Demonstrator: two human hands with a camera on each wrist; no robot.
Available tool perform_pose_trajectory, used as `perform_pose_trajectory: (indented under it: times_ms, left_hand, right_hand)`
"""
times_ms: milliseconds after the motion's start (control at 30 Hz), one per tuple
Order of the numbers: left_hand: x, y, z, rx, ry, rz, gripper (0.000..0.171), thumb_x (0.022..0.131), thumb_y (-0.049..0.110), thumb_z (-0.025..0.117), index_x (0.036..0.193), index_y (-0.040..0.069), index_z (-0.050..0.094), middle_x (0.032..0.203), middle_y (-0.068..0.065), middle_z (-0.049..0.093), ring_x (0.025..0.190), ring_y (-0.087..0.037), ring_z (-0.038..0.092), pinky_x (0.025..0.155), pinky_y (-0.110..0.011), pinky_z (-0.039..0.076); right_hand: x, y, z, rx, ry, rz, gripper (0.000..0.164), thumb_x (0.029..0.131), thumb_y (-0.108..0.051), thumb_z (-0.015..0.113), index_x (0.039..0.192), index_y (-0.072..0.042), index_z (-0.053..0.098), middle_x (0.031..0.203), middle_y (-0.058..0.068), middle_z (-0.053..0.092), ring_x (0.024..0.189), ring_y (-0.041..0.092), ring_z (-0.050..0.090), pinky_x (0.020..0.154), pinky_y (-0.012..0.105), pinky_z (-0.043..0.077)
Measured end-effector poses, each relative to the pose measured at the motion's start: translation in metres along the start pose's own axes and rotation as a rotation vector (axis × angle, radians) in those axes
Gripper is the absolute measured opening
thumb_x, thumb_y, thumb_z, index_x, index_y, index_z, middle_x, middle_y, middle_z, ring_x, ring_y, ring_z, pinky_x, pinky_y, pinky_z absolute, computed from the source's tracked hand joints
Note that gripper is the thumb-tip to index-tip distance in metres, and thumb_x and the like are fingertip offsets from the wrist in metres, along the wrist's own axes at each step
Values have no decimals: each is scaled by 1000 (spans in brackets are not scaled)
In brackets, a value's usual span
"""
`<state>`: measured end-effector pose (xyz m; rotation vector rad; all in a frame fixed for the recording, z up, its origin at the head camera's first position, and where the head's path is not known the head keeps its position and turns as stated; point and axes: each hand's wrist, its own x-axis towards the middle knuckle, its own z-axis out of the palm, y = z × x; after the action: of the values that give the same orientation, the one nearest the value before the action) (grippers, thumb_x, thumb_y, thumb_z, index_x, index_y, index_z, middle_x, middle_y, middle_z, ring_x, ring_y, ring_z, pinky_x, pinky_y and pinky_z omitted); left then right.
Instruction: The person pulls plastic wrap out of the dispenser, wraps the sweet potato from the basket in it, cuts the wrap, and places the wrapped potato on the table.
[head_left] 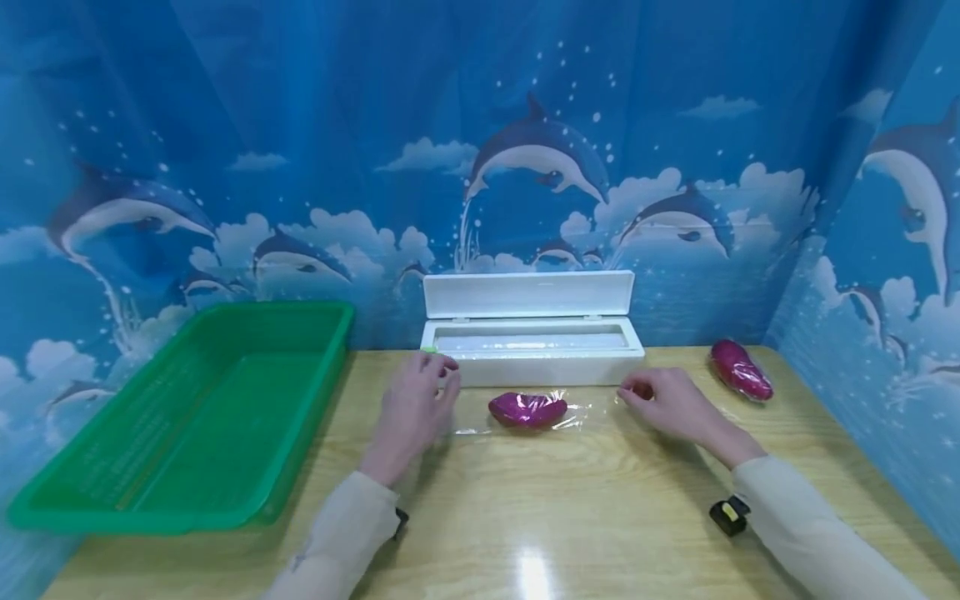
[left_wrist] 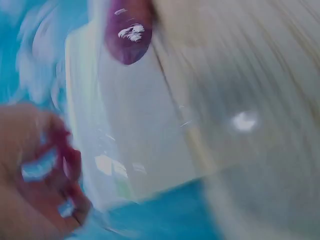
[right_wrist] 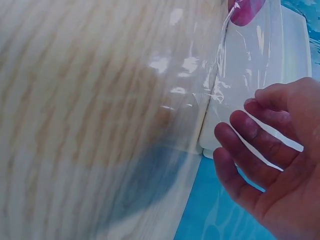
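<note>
A purple sweet potato (head_left: pixel 527 410) lies in clear plastic wrap (head_left: pixel 576 417) on the table, midway between my hands. The film is wrinkled and shiny, most of all at the potato's right end. My left hand (head_left: pixel 418 410) is at the left front corner of the white wrap box (head_left: pixel 551 372), fingers curled, seemingly pinching the film's left end; the left wrist view is blurred. By the box's right front corner, my right hand (right_wrist: pixel 280 145) brings thumb and index finger together, seemingly at the film's edge, with its other fingers loosely bent. The clear film makes the contact hard to see.
The white box's lid (head_left: pixel 528 295) stands raised at the back. A green plastic basin (head_left: pixel 300 433) is at the left. Another film-wrapped sweet potato (head_left: pixel 741 370) lies at the back right. A dolphin-print curtain (head_left: pixel 390 125) hangs behind the wooden table (head_left: pixel 480 517).
</note>
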<state>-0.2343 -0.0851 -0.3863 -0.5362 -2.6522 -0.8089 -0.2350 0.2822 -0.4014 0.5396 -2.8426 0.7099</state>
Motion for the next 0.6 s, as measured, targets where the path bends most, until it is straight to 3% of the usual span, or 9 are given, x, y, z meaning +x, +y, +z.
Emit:
perform_pose_trajectory:
  times_ms: [100, 167, 300, 500, 600]
  left_hand:
    - [-8, 23, 8, 225, -92, 251, 27, 95, 28, 73, 119, 16, 71, 105, -3, 68, 88, -16, 63, 74, -31, 55]
    - [-11, 34, 15, 288, -212, 315, 38, 94, 35, 73, 129, 18, 68, 117, -3, 69, 101, -18, 65, 85, -36, 57]
    - [-11, 39, 30, 361, -339, 278, 54, 95, 39, 72, 143, 20, 58, 140, -5, 61, 125, -26, 59, 105, -47, 52]
    - [-1, 32, 39, 310, -326, 215, 61, 92, 35, 76, 146, 21, 53, 145, -6, 57, 127, -29, 57, 106, -51, 52]
    - [3, 28, 41, 291, -325, 223, 63, 90, 33, 78, 146, 20, 53, 146, -7, 57, 126, -29, 57, 104, -51, 52]
  right_hand:
    - [1, 1, 1, -7, -1, 1, 8, 92, -12, 71, 93, -7, 77, 72, -5, 67, 65, 5, 53, 61, 23, 46]
    - [1, 1, 1, -8, -6, 4, 8, 92, -12, 70, 92, -8, 77, 72, -6, 66, 65, 5, 52, 61, 23, 45]
    - [0, 2, 1, -5, -28, 20, 8, 93, -13, 70, 93, -9, 77, 72, -6, 66, 65, 5, 53, 61, 23, 45]
    - [-6, 1, -9, -61, 4, 67, 18, 90, -6, 64, 103, -1, 75, 77, 0, 69, 66, 9, 54, 61, 26, 46]
    - [-10, -7, -10, -112, 48, 26, 20, 86, -2, 64, 103, 0, 74, 81, 3, 70, 69, 11, 58, 63, 29, 51]
